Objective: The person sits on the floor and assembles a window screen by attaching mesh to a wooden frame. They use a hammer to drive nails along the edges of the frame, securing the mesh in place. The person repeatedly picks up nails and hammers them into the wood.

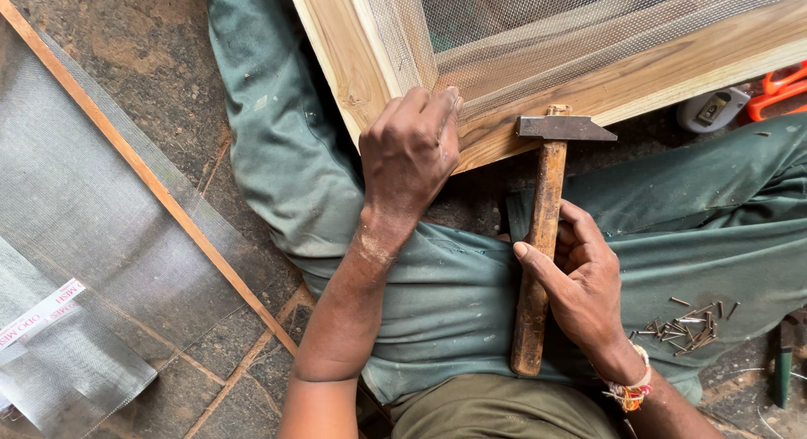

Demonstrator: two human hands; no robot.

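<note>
My left hand (410,149) rests with curled fingers on the corner of a wooden frame (353,69) that has wire mesh (538,27) stretched across it; whether it pinches a small nail there is hidden. My right hand (580,283) grips the wooden handle of a hammer (538,237). The hammer's steel head (563,128) lies against the frame's lower rail. The frame sits over my lap, between my green trouser legs.
A heap of several small nails (685,323) lies on my right thigh. A sheet of grey mesh (76,229) and a thin wooden strip (143,166) lie on the stone floor at left. A tape measure (713,109) and orange-handled tool (777,90) sit at upper right.
</note>
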